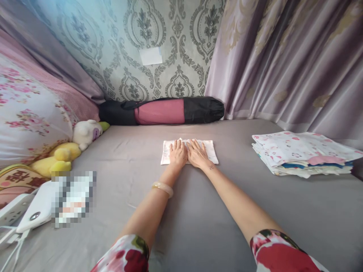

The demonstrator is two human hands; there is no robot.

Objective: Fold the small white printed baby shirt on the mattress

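At the centre of the head view, pressing flat on folded pale cloth (210, 152): left hand (178, 155) and right hand (196, 153), side by side, fingers extended, gripping nothing. Likely light, soft and limp, hardly fragile; best taken by the outer left and right edges. Underneath, grey sheet (127, 158), slightly creased. At right, stacked printed cloths (303, 151); far left, plush toys (87, 133); top centre, patterned wallpaper (178, 37); upper right, mauve curtain (272, 64).

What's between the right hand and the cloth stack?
Head view: the right end of the folded cloth under the right hand, then only grey sheet up to the cloth stack.
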